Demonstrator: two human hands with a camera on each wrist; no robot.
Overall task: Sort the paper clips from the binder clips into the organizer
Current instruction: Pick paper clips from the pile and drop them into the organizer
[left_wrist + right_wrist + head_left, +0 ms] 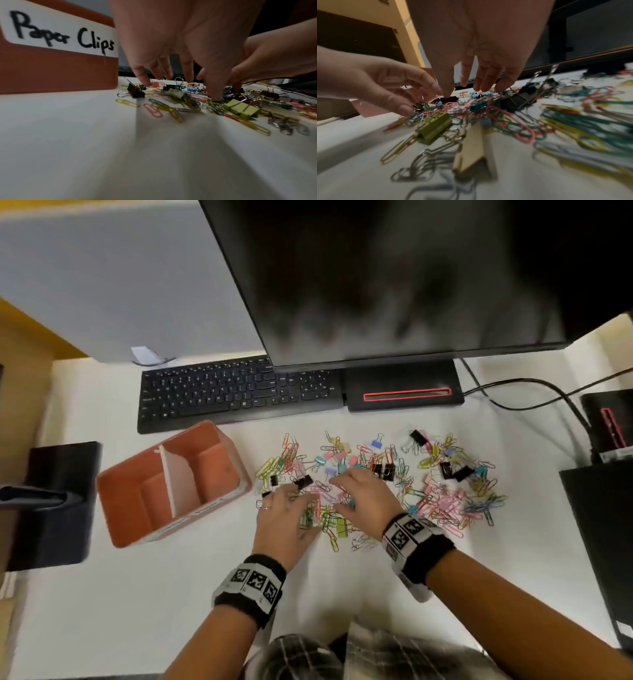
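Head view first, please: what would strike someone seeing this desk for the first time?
Probably the bright heap of paper clips and binder clips spread on the white desk in front of the keyboard. Both hands are down in its near-left part, left hand beside right hand. Left of the heap stands the orange organizer, both compartments apparently empty.

White desk (144, 611) carries organizer (236, 474), keyboard (236, 392), monitor base (404, 386); mixed clips (445, 494) lie scattered.
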